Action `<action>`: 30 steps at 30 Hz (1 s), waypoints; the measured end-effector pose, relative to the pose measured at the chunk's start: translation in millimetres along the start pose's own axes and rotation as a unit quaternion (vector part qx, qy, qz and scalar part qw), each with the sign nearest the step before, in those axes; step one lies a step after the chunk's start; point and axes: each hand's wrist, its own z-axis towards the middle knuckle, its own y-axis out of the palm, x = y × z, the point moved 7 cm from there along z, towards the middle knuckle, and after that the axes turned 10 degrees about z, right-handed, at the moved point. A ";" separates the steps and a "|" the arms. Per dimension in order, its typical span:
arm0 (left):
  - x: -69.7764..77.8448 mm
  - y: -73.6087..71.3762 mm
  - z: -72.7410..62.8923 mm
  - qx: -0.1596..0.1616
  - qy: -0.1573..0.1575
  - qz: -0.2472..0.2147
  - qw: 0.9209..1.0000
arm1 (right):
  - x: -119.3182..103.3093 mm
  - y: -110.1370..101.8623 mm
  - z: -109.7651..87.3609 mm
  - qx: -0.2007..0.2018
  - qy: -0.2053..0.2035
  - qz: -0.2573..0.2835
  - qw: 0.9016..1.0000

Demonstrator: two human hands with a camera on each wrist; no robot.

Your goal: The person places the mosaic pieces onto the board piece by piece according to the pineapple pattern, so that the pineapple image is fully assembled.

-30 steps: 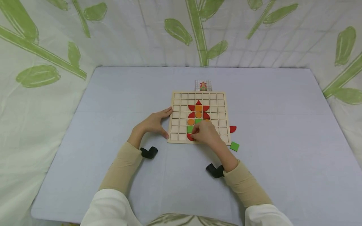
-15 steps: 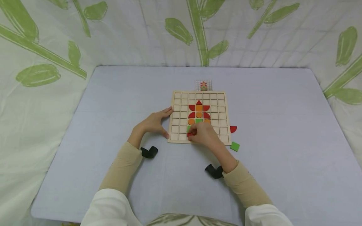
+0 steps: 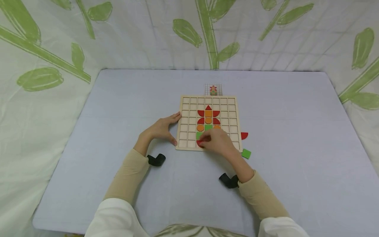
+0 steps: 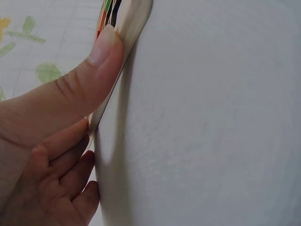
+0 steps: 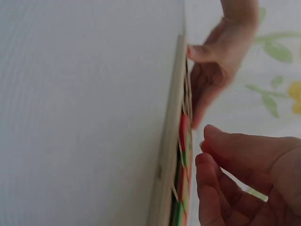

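A light wooden grid board (image 3: 183, 128) lies on the table, bearing a figure of red, orange and green pieces. Along its left edge rests my left hand (image 3: 160, 129), thumb near the front corner and fingers farther back; the left wrist view shows the thumb (image 4: 101, 52) against the rim. My right hand (image 3: 219, 141) hovers low over the front rows and hides some cells. Its thumb and index finger are bent, tips slightly apart, with no piece visible between them. Just by those fingertips a red rounded piece (image 3: 199, 143) sits in the front row, below a green square (image 3: 199, 135).
Right of the board lie a loose red quarter-circle (image 3: 244, 135) and a loose green square (image 3: 246, 153). A small printed pattern card (image 3: 213, 89) shows behind the board's far edge. Black wrist cameras (image 3: 157, 160) stick out from both sleeves.
My right hand pressed at the red rounded piece half a second ago; now it has drawn back slightly to the right, uncovering more of that piece. My left hand has stayed still.
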 end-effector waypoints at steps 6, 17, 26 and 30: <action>1.4 -0.6 -1.2 0.001 0.002 0.003 1.000 | 23.1 -36.6 -16.8 0.004 0.002 0.021 1.000; -2.4 0.9 -0.6 0.001 0.005 0.009 1.000 | 69.2 -73.8 -58.8 -0.056 0.087 -0.039 0.994; 1.4 -0.7 -1.1 0.002 0.006 0.007 1.000 | 77.2 -70.9 -66.1 -0.051 0.085 -0.030 0.995; 2.3 -1.0 -1.5 0.003 0.006 0.002 1.000 | 76.8 -76.4 -67.2 -0.032 0.088 -0.029 0.995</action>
